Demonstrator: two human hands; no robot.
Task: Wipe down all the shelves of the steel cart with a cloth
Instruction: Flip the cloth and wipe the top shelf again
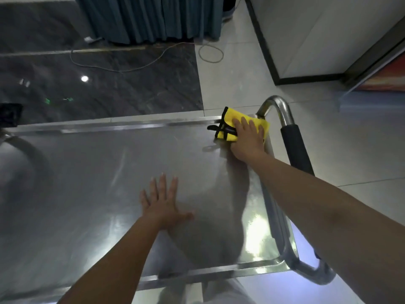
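The steel cart's top shelf fills the lower left of the head view, shiny with raised rims. A folded yellow cloth with black trim lies in the shelf's far right corner. My right hand presses flat on that cloth, fingers straight and spread. My left hand rests palm down on the bare middle of the shelf with fingers spread. The lower shelves are hidden beneath the top one.
The cart's handle, steel tube with a black foam grip, curves along the right end of the shelf. Beyond the cart are dark and pale floor tiles, a loose cable, teal curtains and a wall corner at right.
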